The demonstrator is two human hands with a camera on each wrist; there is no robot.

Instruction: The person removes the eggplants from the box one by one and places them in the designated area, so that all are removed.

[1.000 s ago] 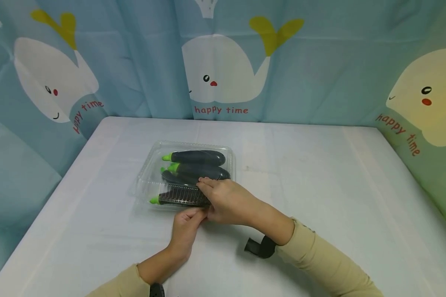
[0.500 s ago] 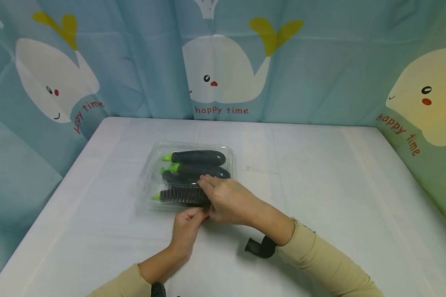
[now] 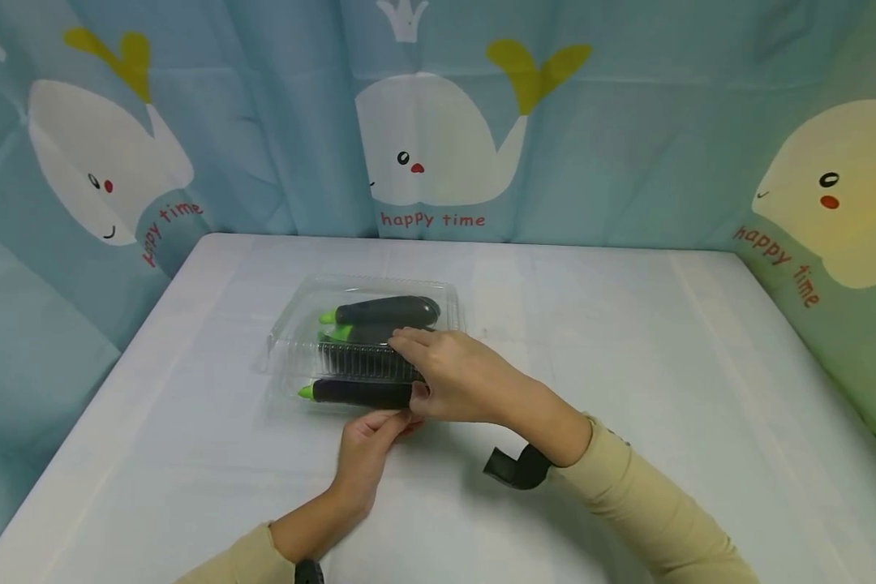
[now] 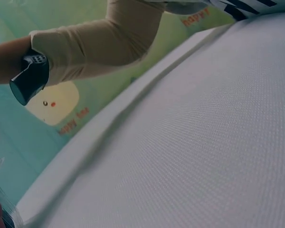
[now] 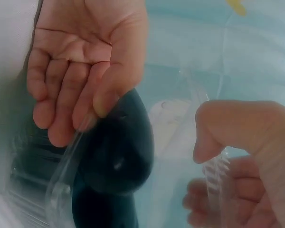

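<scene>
A clear plastic clamshell box (image 3: 289, 397) holds several dark eggplants (image 3: 361, 393) with green stems. Its see-through hinged lid (image 3: 292, 357) is partly lifted at the front. My left hand (image 3: 363, 458) pinches the front rim of the box base between thumb and forefinger, as the right wrist view also shows. My right hand (image 3: 474, 377) grips the front edge of the lid, thumb on the near side and fingers on the far side. In the right wrist view a rounded eggplant end (image 5: 116, 147) shows between both hands. The left wrist view shows little of the box.
The box stands on a white table (image 3: 628, 349), left of its middle. A blue curtain (image 3: 285, 138) with whale prints hangs behind and at the sides. A black wrist band (image 3: 518, 469) with a protruding part sits on the right wrist.
My right hand has moved slightly up and away, raising the front edge of the lid. The front eggplant now shows below the lid's edge. The left hand has stayed in place.
</scene>
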